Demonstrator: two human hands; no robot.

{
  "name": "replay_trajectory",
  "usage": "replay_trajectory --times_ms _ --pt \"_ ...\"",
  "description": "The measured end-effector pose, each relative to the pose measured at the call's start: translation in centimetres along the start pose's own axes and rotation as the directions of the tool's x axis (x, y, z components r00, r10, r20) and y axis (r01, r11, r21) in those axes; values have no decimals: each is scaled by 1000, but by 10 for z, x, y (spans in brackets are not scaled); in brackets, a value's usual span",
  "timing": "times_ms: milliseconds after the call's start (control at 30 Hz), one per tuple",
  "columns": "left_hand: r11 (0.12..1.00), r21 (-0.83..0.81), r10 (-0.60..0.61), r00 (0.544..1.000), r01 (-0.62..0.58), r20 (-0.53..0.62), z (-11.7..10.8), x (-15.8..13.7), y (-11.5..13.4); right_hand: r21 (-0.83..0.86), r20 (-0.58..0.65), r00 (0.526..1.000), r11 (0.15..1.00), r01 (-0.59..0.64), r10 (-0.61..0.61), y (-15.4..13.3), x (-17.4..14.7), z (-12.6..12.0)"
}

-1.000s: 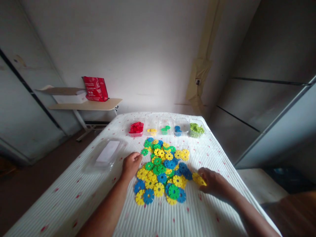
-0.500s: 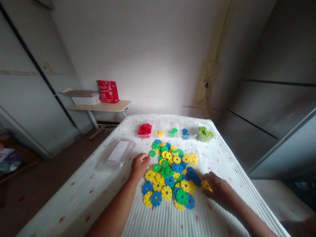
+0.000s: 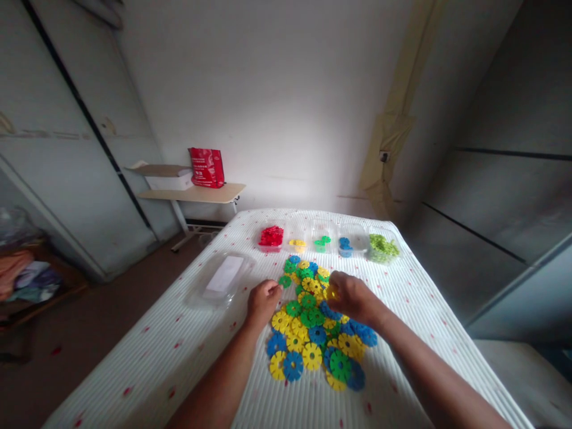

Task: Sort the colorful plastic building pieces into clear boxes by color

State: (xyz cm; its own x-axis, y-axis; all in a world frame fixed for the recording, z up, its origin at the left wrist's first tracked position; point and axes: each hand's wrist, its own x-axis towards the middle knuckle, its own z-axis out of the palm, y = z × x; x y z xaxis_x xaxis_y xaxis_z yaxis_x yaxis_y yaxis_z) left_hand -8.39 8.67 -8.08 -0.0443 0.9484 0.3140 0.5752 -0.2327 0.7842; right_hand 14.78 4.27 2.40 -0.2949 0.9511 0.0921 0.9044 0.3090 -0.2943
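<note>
Flower-shaped plastic discs with notched rims lie in a loose pile (image 3: 312, 356), in yellow, blue and green. Over the pile's upper right side is my right hand (image 3: 355, 298), its fingers closed on a yellow disc (image 3: 331, 292). Some pieces beneath that hand are hidden. My left hand (image 3: 263, 302) rests at the pile's left edge with curled fingers. Its fingertips meet a green disc (image 3: 285, 282), but whether they grip it I cannot tell.
Behind the pile stand clear tubs holding red pieces (image 3: 271, 236), yellow discs (image 3: 297, 245), green discs (image 3: 322, 243), blue discs (image 3: 345, 246) and light green pieces (image 3: 383, 247). A clear plastic lid (image 3: 201, 289) with a white paper lies left on the quilted cover (image 3: 147, 357).
My right hand has moved left and away from me, from beside the pile to over it, still holding yellow. The left hand stays by the green disc. The view has shifted slightly.
</note>
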Motion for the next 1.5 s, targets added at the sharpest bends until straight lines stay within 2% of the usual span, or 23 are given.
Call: replay_trajectory --times_ms 100,200,300,433,567,700,900,1000,1100,1233,1500 --pt "1000 -2 -6 1000 6 -4 0 0 0 -57 -46 999 998 4 -6 -5 38 5" --pt "1000 10 -28 1000 28 2 0 0 1 -103 -150 989 994 -24 9 -12 82 2" --pt "999 9 -40 999 40 2 -1 1 2 -75 -254 967 996 -47 27 -20 123 -4" --pt "999 -20 -26 1000 26 -8 -3 1 2 -62 -335 942 997 -51 27 -23 146 -1" --pt "999 -28 -21 1000 22 4 -1 2 -1 -96 -316 948 995 13 -42 -5 127 17" --pt "999 -38 -18 1000 18 -2 3 1 -7 -133 -304 952 991 -7 -34 36 88 31" --pt "999 -33 -9 1000 8 -16 4 1 -6 -177 -313 941 966 -190 127 110 31 43" --pt "999 -33 -9 1000 8 -26 4 1 -5 -103 -335 921 963 -248 201 133 12 52" --pt "999 -37 -18 999 17 -27 4 1 -5 -35 -355 907 966 -255 226 140 6 58" --pt "999 -49 -14 1000 13 -13 2 1 -4 -60 -347 900 951 -304 266 135 7 60" --pt "996 -77 -34 999 37 32 -3 0 3 -53 -353 896 950 -307 270 136 7 60"
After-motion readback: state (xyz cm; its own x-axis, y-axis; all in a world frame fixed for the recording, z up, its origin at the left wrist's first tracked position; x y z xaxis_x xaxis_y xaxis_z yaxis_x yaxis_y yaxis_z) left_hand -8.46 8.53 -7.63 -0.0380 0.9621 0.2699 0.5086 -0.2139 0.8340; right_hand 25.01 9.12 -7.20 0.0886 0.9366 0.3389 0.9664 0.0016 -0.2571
